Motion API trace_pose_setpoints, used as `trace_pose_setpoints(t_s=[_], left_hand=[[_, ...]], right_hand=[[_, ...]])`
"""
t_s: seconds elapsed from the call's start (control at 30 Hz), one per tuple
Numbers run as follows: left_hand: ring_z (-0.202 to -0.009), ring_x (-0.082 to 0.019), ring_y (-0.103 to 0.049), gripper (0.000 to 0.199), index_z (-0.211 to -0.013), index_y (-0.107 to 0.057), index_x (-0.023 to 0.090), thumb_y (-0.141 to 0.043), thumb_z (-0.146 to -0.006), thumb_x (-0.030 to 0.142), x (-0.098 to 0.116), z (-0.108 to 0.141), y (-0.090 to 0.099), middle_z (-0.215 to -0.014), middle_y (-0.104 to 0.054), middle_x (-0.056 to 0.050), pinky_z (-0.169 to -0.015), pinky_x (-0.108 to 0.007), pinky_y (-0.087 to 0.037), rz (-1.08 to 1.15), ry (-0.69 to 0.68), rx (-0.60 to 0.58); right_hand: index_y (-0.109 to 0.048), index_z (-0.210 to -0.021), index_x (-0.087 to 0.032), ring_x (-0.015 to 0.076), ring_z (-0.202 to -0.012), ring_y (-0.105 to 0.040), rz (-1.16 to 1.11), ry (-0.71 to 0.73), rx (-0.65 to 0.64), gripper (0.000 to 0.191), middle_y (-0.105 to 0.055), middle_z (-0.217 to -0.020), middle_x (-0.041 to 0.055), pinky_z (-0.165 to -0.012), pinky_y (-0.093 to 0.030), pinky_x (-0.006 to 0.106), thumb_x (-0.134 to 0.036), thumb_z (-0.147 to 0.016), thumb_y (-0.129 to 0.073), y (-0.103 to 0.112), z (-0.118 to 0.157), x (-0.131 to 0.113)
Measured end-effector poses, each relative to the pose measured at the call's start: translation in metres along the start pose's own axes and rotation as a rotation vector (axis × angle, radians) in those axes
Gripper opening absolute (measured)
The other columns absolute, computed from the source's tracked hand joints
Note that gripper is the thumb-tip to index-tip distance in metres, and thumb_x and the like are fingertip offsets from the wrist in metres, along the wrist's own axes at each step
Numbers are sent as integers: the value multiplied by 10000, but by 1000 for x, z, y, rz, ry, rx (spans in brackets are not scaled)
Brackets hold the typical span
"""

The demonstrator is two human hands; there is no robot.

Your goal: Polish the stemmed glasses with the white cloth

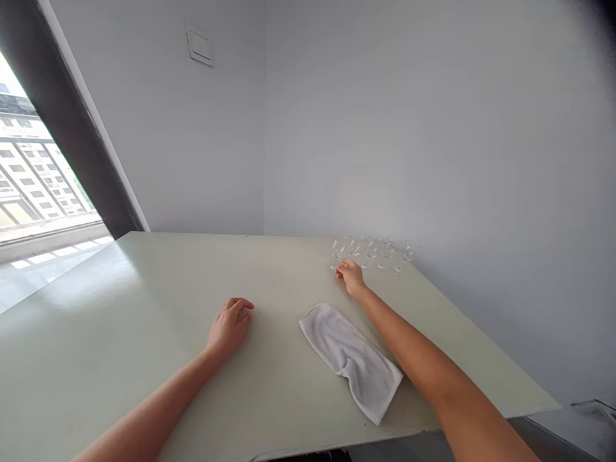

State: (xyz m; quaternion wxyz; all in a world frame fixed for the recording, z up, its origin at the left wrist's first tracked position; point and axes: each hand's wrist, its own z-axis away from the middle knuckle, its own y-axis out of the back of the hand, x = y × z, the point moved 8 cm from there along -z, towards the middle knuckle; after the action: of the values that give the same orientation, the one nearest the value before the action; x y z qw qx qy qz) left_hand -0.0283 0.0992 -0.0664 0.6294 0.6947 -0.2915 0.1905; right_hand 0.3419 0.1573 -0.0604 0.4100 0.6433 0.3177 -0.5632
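Note:
My right hand reaches to the far right of the table. Its fingers are closed at the foot of a clear stemmed glass, the leftmost in a group. Several more stemmed glasses stand upright close together beside it, near the wall. My left hand rests on the tabletop with nothing in it, fingers loosely bent and thumb apart. Between my forearms lies a folded white cloth, nearer to the right arm.
The pale, glossy table runs back to a grey wall, with its right edge slanting away. A switch plate is on the left wall. At far left, a dark frame borders a bright window.

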Motion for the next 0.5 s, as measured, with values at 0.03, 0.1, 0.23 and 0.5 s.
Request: trace_pose_setpoints(t_s=[0.03, 0.1, 0.23, 0.5], left_hand=[[-822, -167, -547, 210, -868, -591, 275, -410, -762, 268, 0, 0, 0, -1063, -554, -3, -689, -290, -426, 6, 2, 0], [-807, -160, -548, 205, -862, -594, 276, -417, -761, 265, -2, 0, 0, -1056, -557, 0, -678, -285, -429, 18, 5, 0], [-831, -161, -553, 212, -889, -597, 272, -430, -760, 256, -7, 0, 2, -1051, -561, -2, -707, -289, -433, 57, -2, 31], [-840, -169, -547, 352, -1038, -592, 240, -545, -725, 395, 45, -15, -5, -1085, -570, -53, -716, -284, -436, 346, -25, -22]], right_hand=[[-530, -842, -177, 113, -622, -574, -7, -17, 12, 227, -600, -873, 54, -537, -462, 226, -224, -635, -611, -4, -11, 2], [-529, -799, -167, 89, -557, -545, -15, -36, 15, 196, -599, -815, 39, -479, -431, 204, -184, -621, -610, -12, -24, 4], [-540, -739, -157, 56, -474, -489, -31, -25, -54, 124, -602, -757, 20, -416, -377, 185, -154, -626, -589, -36, -17, 0], [-546, -1092, -170, 109, -527, -554, -95, 89, -557, 439, -652, -761, 30, -413, -408, 208, -191, -656, -594, -134, 96, -40]])
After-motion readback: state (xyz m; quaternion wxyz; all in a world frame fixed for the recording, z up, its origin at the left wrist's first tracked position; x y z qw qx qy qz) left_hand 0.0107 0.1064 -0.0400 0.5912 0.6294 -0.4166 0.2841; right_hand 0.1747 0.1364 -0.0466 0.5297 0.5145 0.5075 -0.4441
